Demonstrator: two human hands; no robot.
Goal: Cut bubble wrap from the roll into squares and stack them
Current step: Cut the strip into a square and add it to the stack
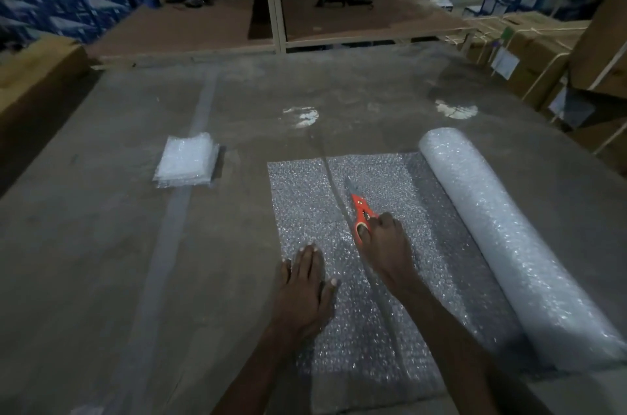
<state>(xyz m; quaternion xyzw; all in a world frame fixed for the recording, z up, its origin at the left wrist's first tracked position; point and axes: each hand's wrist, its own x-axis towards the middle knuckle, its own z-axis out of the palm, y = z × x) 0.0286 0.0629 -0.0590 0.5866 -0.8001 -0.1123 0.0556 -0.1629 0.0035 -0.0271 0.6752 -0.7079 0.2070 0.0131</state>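
Head view, from left to right: a stack of cut squares (186,161) sits well apart from the work, far enough left that fresh pieces can be added without getting under the blade. Next comes the sheet (339,245) unrolled flat on the table (101,211), bubbles up, with a cut line running away from the person through its middle. The left hand (303,282) lies flat on the strip left of that line, fingers straight and spread, pressing the wrap down, most likely so it stays taut and does not drag with the blades. Just right of it, the right hand (386,241) is curled round the orange handles of the scissors (359,211), whose blades point forward along the cut. Furthest right, the roll (509,238) rests on the sheet's far side, its weight probably anchoring that edge. The cut appears only partly done.
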